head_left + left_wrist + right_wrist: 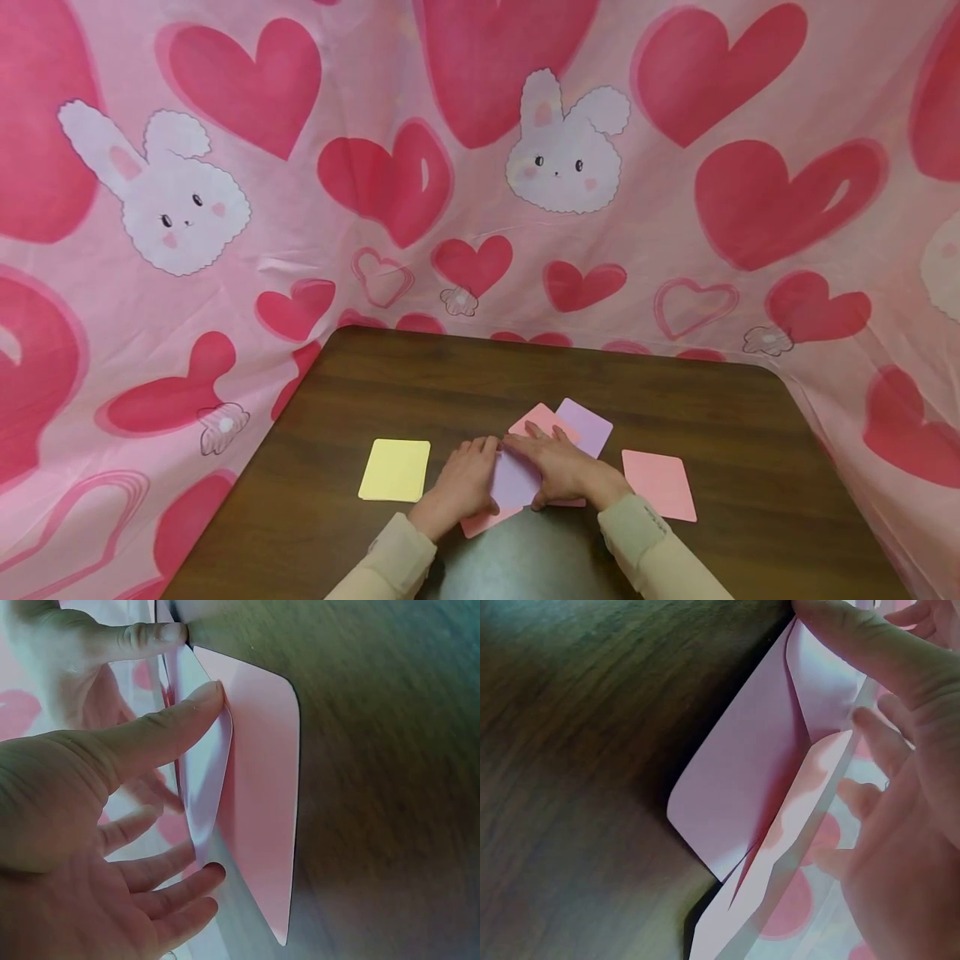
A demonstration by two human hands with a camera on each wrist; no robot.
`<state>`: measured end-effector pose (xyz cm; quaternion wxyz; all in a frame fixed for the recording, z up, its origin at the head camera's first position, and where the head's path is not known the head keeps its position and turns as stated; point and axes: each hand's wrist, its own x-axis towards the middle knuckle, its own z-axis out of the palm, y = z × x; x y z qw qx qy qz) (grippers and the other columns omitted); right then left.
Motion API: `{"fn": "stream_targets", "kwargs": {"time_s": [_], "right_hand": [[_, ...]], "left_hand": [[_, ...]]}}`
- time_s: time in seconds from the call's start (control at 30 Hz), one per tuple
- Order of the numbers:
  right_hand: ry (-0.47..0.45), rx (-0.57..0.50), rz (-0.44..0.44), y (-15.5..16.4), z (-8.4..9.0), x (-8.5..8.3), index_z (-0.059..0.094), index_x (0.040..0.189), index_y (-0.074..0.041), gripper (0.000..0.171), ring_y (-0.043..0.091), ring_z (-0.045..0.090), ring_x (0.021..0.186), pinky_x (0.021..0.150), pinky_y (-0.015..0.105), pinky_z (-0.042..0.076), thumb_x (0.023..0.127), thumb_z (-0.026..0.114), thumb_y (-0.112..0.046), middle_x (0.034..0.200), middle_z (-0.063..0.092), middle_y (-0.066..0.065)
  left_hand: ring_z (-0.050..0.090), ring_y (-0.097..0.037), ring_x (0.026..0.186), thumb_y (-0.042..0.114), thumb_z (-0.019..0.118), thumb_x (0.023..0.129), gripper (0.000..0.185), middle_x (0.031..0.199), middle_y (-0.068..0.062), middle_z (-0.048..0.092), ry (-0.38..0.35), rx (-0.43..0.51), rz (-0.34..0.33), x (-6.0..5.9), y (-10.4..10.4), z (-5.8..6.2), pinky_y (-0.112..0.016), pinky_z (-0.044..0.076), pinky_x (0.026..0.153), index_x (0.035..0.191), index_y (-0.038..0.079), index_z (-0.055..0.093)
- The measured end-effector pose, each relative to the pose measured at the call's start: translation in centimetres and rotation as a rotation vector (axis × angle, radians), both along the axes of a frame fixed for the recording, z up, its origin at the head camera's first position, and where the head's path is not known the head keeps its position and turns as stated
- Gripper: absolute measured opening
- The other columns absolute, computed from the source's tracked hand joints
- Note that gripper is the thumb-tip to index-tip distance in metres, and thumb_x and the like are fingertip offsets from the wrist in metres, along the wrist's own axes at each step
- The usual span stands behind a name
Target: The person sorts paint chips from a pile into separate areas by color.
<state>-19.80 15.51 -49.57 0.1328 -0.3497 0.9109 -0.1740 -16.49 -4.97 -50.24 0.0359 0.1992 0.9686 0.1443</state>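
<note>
A purple square card (516, 478) lies between both hands, on top of overlapping cards. My left hand (462, 479) holds its left side, thumb on the near edge and fingers at the far edge; the left wrist view shows this thumb (169, 727) on the card. My right hand (564, 468) holds the same card's right side between thumb (870, 637) and index finger, other fingers spread over the pile. A pink card (491, 522) sticks out below the purple one. Beyond the right hand, another pink card (537, 417) overlaps a second purple card (588, 427). The pile's lower layers are partly hidden.
A small stack of yellow cards (395, 471) sits left of the hands. To the right lies a separate pink card (660, 485). The brown wooden table (420, 375) is backed by a pink cloth (480, 192) with hearts and rabbits.
</note>
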Motion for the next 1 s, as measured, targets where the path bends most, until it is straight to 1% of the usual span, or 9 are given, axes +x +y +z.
{"fn": "stream_targets", "kwargs": {"time_s": [0.1,0.2,0.37,0.5,0.73,0.87,0.93,1.0], "right_hand": [[-0.002,0.002,-0.011,0.1,0.1,0.0,0.046,0.150,-0.019,0.101,0.039,0.029,0.149,0.111,0.073,0.019,0.063,0.097,-0.027,0.153,0.049,0.001],[0.004,0.002,-0.023,0.3,0.0,0.0,0.048,0.147,-0.015,0.099,0.041,0.032,0.147,0.109,0.074,0.021,0.062,0.097,-0.029,0.151,0.051,0.004],[-0.006,0.013,-0.045,0.5,-0.3,0.0,0.050,0.146,-0.013,0.098,0.042,0.032,0.147,0.110,0.074,0.020,0.063,0.096,-0.033,0.152,0.049,0.006],[-0.027,0.018,-0.063,0.7,-0.3,-0.1,0.050,0.146,-0.014,0.096,0.041,0.029,0.148,0.111,0.074,0.017,0.064,0.095,-0.034,0.153,0.049,0.006],[-0.038,0.006,-0.075,0.7,-0.1,0.0,0.051,0.145,-0.015,0.092,0.040,0.028,0.149,0.112,0.073,0.015,0.066,0.094,-0.033,0.153,0.049,0.006],[-0.043,-0.022,-0.076,0.7,-0.1,0.2,0.051,0.145,-0.013,0.090,0.041,0.029,0.148,0.111,0.074,0.017,0.067,0.092,-0.033,0.152,0.049,0.006],[-0.036,-0.045,-0.079,0.8,0.0,0.3,0.051,0.145,-0.012,0.090,0.042,0.031,0.147,0.110,0.074,0.019,0.067,0.092,-0.033,0.150,0.051,0.006],[-0.023,-0.071,-0.082,0.9,0.2,0.4,0.052,0.143,-0.012,0.089,0.043,0.033,0.146,0.109,0.075,0.021,0.067,0.092,-0.033,0.149,0.052,0.006]], "left_hand": [[0.058,-0.029,0.102,0.030,0.101,0.053,0.085,0.115,-0.011,0.062,-0.001,0.010,-0.007,-0.1,-0.1,0.0,-0.047,0.050,0.093,0.121,0.009,0.054],[0.058,-0.027,0.100,0.029,0.101,0.054,0.083,0.114,-0.011,0.062,-0.022,0.035,0.000,-0.1,-0.2,-0.1,-0.045,0.051,0.092,0.119,0.009,0.054],[0.057,-0.026,0.100,0.027,0.100,0.056,0.080,0.116,-0.012,0.062,-0.087,0.089,0.031,-0.2,-0.4,-0.2,-0.043,0.052,0.091,0.118,0.011,0.053],[0.057,-0.026,0.099,0.027,0.100,0.057,0.079,0.116,-0.012,0.062,-0.102,0.102,0.034,-0.2,-0.5,-0.3,-0.041,0.053,0.090,0.117,0.011,0.052],[0.057,-0.024,0.096,0.026,0.100,0.057,0.078,0.113,-0.011,0.063,-0.095,0.114,0.026,-0.1,-0.6,-0.1,-0.040,0.054,0.086,0.117,0.010,0.052],[0.058,-0.025,0.096,0.031,0.099,0.058,0.082,0.115,-0.011,0.063,-0.088,0.104,0.010,0.0,-0.8,0.3,-0.040,0.055,0.085,0.122,0.010,0.052],[0.059,-0.026,0.099,0.035,0.098,0.058,0.086,0.119,-0.010,0.062,-0.074,0.086,0.000,0.0,-0.9,0.4,-0.041,0.055,0.086,0.125,0.009,0.052],[0.059,-0.028,0.103,0.039,0.098,0.057,0.091,0.122,-0.011,0.061,-0.051,0.056,-0.012,-0.1,-1.0,0.6,-0.043,0.054,0.091,0.129,0.009,0.051]]}}
